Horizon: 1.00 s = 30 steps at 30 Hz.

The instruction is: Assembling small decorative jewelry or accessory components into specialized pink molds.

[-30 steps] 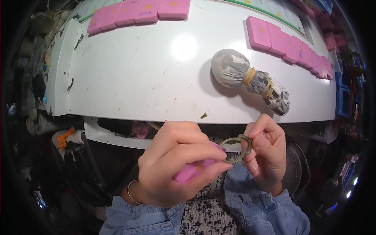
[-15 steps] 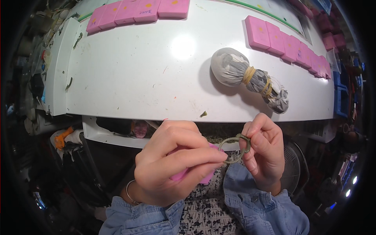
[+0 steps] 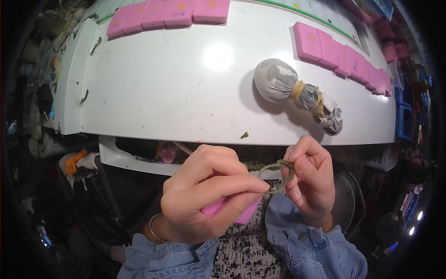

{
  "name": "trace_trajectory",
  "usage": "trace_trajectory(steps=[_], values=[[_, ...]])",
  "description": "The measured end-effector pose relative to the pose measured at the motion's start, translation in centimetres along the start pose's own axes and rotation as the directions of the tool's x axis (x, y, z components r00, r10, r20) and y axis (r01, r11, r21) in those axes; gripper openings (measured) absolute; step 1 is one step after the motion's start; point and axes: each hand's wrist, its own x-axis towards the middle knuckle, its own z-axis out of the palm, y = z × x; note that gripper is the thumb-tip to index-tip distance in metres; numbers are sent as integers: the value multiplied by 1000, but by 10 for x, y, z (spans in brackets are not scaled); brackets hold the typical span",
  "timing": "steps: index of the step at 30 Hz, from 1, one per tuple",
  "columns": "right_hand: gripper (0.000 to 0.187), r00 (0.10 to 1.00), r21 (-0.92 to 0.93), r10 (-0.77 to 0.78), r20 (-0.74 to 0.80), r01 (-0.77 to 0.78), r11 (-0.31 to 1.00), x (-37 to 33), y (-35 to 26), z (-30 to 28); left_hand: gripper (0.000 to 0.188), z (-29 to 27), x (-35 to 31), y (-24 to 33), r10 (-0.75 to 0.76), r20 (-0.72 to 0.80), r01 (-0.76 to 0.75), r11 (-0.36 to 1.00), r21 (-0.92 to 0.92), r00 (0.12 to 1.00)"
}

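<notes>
My left hand [image 3: 206,193] is closed, its fingertips pinching the left side of a thin olive-green ring-shaped piece [image 3: 290,173]. A flat pink block [image 3: 248,215] is tucked in the same hand, partly hidden by the fingers. On the ring's right side, where a thicker looped part shows, my right hand [image 3: 313,181] grips it between thumb and fingers. Both hands are held just in front of the table's near edge, over my lap. What the ring is made of cannot be told.
On the white table [image 3: 153,88] lies a grey-white cloth bundle [image 3: 276,83] tied with yellow bands. Pink blocks [image 3: 167,12] line the far left, and more pink blocks [image 3: 328,47] the right. Green scraps [image 3: 244,135] are scattered about. An open drawer [image 3: 134,163] lies under the edge; a fan [image 3: 347,197] stands at right.
The ring has turned slightly and shifted a little left with my right hand. My left hand keeps its grip. The whole view has shifted slightly.
</notes>
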Motion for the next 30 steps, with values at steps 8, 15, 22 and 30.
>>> trace_trajectory(steps=[8, 15, 22, 30], values=[[16, 888, -405, -456, 50, 436, 804, -13, 7, 14, 20, -2, -5, -6, -217, -94, 190, 954, -232, 972], [22, 746, -621, -554, 368, 641, 451, -7, 7, 11, 15, -4, -2, -2, -141, -56, 129, 974, -185, 988], [19, 695, -581, -588, 414, 699, 417, -2, 11, 7, 13, -6, 1, 3, -72, -76, 61, 989, -134, 994], [15, 751, -573, -560, 350, 645, 506, -5, 12, 6, 14, -6, 2, 7, -67, -65, 59, 991, -121, 996]])
